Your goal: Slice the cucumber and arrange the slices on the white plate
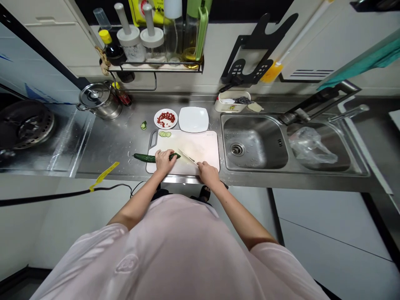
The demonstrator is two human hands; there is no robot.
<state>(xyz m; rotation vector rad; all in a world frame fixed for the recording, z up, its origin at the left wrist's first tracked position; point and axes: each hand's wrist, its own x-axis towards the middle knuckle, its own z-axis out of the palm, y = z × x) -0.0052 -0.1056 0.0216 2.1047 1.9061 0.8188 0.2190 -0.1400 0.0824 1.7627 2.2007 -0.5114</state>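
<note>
My left hand (165, 161) is wrapped over a dark green cucumber (144, 158), which lies across the left part of a white cutting board (206, 146). The cucumber's cut end pokes out to the right of my fingers. In my right hand (207, 172) is a knife (186, 156), its thin blade slanting up and left over the board, a little apart from the cucumber's end. A few cucumber slices (165, 134) lie in a row at the board's top left. Behind the board stand a white plate of chopped red pieces (157, 123) and a square white plate (193, 120).
A double sink (256, 168) is on the right, with a plastic bag (312, 146) in its far basin. A steel pot (106, 104) stands at the back left, near a dark wok (25, 121). A seasoning rack (156, 71) hangs above the counter. Cucumber scraps (143, 125) lie left of the plates.
</note>
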